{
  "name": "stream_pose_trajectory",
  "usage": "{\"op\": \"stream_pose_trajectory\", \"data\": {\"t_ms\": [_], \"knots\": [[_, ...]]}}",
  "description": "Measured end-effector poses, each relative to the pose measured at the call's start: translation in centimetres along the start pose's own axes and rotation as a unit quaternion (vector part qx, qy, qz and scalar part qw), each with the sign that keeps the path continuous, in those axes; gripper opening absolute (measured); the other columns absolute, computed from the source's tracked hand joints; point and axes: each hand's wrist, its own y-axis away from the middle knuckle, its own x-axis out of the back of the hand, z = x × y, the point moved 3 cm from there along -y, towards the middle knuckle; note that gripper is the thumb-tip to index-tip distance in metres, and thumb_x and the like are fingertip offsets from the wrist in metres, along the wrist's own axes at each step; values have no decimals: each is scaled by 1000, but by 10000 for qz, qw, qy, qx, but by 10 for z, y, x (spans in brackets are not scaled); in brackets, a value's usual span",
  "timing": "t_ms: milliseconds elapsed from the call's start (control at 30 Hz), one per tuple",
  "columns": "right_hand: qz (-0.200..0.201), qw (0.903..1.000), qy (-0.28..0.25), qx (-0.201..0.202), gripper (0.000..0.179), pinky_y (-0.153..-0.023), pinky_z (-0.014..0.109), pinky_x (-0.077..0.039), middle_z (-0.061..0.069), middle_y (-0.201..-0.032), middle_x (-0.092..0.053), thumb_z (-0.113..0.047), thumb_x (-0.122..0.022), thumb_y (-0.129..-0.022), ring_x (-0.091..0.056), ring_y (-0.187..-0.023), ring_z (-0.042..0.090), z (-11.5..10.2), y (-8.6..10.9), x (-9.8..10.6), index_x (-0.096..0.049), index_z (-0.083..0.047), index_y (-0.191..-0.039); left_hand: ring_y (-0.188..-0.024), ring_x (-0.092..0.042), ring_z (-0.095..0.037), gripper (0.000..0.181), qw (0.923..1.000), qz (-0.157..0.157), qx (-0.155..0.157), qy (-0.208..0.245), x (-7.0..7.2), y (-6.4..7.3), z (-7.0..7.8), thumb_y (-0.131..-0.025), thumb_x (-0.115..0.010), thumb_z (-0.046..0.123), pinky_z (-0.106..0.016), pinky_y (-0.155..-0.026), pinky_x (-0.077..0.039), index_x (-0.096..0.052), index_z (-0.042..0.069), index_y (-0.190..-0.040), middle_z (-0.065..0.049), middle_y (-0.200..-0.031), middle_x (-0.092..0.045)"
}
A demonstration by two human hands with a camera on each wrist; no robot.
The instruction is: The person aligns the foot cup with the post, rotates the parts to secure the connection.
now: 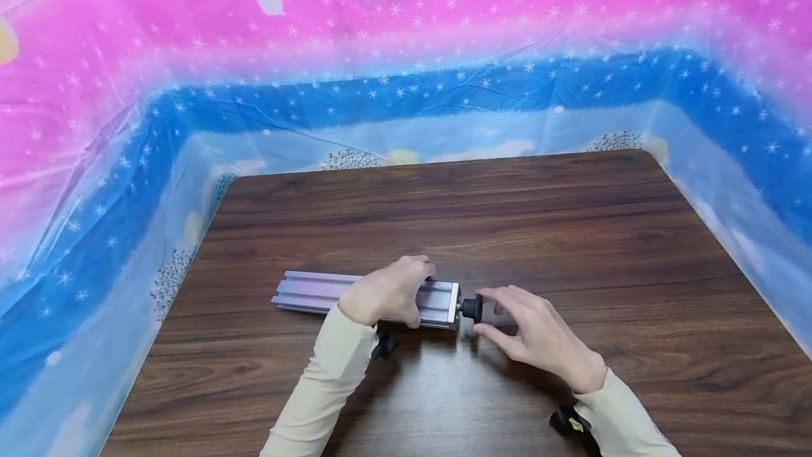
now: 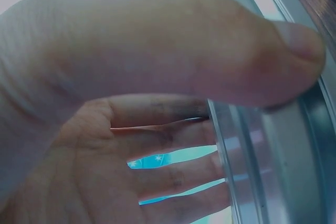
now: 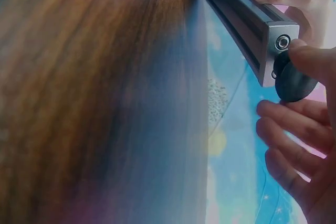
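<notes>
An aluminium extrusion profile (image 1: 317,291) lies lengthwise on the table, slotted along its faces. My left hand (image 1: 388,293) grips it near its right end, thumb on the near side and fingers over the far side. In the left wrist view the thumb crosses the grooved metal (image 2: 294,145). A black levelling foot (image 1: 472,309) with a round base sticks out on a threaded stem from the profile's end plate (image 1: 454,303). My right hand (image 1: 539,333) pinches the rim of that base between thumb and fingers. A bolt head (image 3: 282,42) shows beside the foot in the right wrist view.
The brown wood-grain table (image 1: 444,210) extends around the profile. A pink and blue patterned cloth (image 1: 406,41) hangs behind it and along both sides. Black straps sit at both wrists, below the cream sleeves (image 1: 317,386).
</notes>
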Motion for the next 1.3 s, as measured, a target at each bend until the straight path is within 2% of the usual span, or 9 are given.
{"op": "stream_pose_trajectory", "data": {"t_ms": [133,267,400,600,733,833,1000,1133,1300], "knots": [[-101,9995,123,-259,36,-64,23,-54,0,-87,-71,-32,-80,-85,-64,-75,6,1,-1,-1,-72,-9,-112,-90,-54,-17,65,10000,-16,41,20,0,0,1,-63,-86,-2,-31,-78,-50,-64,-3,-124,-8,-112,-64],[-225,9984,330,-391,16,-56,17,-45,-11,-71,-60,-34,-74,-91,-53,-62,1,1,-3,-2,-71,-20,-86,-89,-54,-17,65,10000,8,33,19,-1,0,1,-63,-87,-1,-31,-78,-50,-64,-3,-124,-8,-113,-64],[-190,9978,565,-282,38,-51,17,-33,-16,-57,-39,-34,-67,-96,-35,-53,-2,1,-6,-3,-52,-25,-63,-89,-54,-17,63,9999,81,-65,-17,-2,0,1,-61,-87,-2,-31,-78,-50,-65,-2,-120,-8,-109,-64],[-362,9964,652,-412,43,-51,23,-41,-20,-50,-44,-26,-60,-99,-34,-49,-6,1,-8,-2,-57,-24,-57,-92,-55,-18,64,10000,70,-67,-19,-1,0,2,-61,-87,-1,-31,-81,-51,-65,-2,-122,-8,-112,-64],[-499,9936,631,-794,32,-50,20,-40,-22,-53,-49,-32,-62,-98,-39,-49,-8,0,-8,5,-63,-24,-68,-94,-55,-18,65,10000,43,-61,-8,0,0,3,-62,-87,-1,-31,-82,-51,-64,-2,-123,-8,-115,-64],[-454,9943,493,-830,21,-53,19,-44,-15,-70,-65,-39,-73,-91,-51,-54,-5,-3,-6,9,-68,-19,-94,-94,-55,-17,65,10000,16,-82,-27,0,-1,3,-62,-88,0,-31,-82,-51,-65,-2,-123,-8,-115,-64],[-416,9984,295,-258,67,-66,24,-53,-2,-107,-70,-31,-87,-78,-64,-79,8,-8,-3,7,-57,-9,-134,-93,-54,-17,65,10000,14,-58,-48,1,-1,1,-62,-87,0,-31,-81,-50,-64,-2,-123,-8,-116,-64],[-330,9991,242,59,72,-69,25,-54,-1,-112,-67,-16,-88,-76,-65,-86,11,-10,-2,5,-54,-6,-139,-91,-53,-17,64,10000,14,-82,-37,1,0,0,-62,-87,0,-30,-80,-50,-65,-2,-121,-8,-113,-64],[-304,9988,305,230,60,-71,26,-56,0,-111,-69,-9,-85,-78,-67,-85,11,-9,-5,5,-60,-6,-132,-88,-52,-17,61,9999,33,-106,-44,1,1,0,-61,-86,0,-29,-77,-48,-66,-2,-119,-6,-109,-64]]}}
